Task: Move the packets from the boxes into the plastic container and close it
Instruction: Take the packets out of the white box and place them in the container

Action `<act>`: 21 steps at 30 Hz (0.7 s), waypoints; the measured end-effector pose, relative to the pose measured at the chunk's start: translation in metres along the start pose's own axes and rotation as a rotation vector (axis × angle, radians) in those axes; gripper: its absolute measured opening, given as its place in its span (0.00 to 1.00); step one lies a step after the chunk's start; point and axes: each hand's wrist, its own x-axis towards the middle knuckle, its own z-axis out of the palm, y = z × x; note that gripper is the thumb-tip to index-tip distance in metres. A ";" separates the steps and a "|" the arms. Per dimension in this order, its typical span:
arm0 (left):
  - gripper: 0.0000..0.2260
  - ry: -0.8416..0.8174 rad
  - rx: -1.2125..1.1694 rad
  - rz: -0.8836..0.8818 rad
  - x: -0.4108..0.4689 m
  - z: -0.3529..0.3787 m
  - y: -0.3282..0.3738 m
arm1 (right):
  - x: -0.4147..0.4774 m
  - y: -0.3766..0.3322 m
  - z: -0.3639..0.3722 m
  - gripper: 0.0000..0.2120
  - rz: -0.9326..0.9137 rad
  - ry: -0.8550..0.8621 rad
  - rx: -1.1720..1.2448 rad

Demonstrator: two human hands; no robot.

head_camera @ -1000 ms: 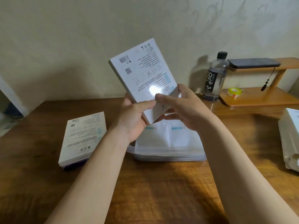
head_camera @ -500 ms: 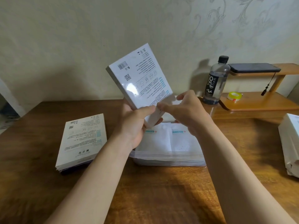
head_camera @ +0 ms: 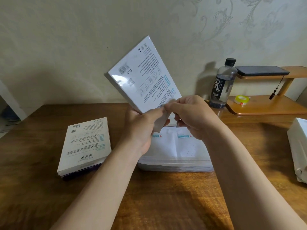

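The brown wooden table (head_camera: 166,205) runs out from under both forearms. On it sits the shallow clear plastic container (head_camera: 176,165), lid off, with flat white packets (head_camera: 176,145) lying in it; its far side is hidden behind the hands. Just above the container, the left hand (head_camera: 142,128) grips the bottom end of a white printed cardboard box (head_camera: 144,75), fingers wrapped behind and thumb across the front, so the box stands tilted to the left. The right hand (head_camera: 194,117) pinches the same lower edge with curled fingers, though blur hides exactly what it has. Left of the container a second white printed box (head_camera: 86,145) lies flat. Right of it, a white wrapped parcel (head_camera: 299,151) is cut off by the frame. Behind the container to the right stand a clear black-labelled bottle (head_camera: 222,85) and a wooden shelf (head_camera: 269,107).
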 end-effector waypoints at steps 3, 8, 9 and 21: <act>0.23 0.022 -0.076 -0.091 0.002 -0.001 0.001 | 0.000 -0.001 0.000 0.11 0.007 0.000 0.028; 0.20 0.027 -0.240 -0.190 0.006 -0.003 0.004 | -0.004 -0.005 -0.003 0.06 -0.017 -0.076 0.140; 0.19 0.015 -0.274 -0.204 0.006 -0.002 0.005 | -0.004 -0.005 -0.003 0.08 -0.020 -0.097 0.164; 0.12 0.069 -0.532 -0.225 0.005 -0.005 0.015 | -0.004 -0.005 -0.006 0.07 0.042 -0.147 0.383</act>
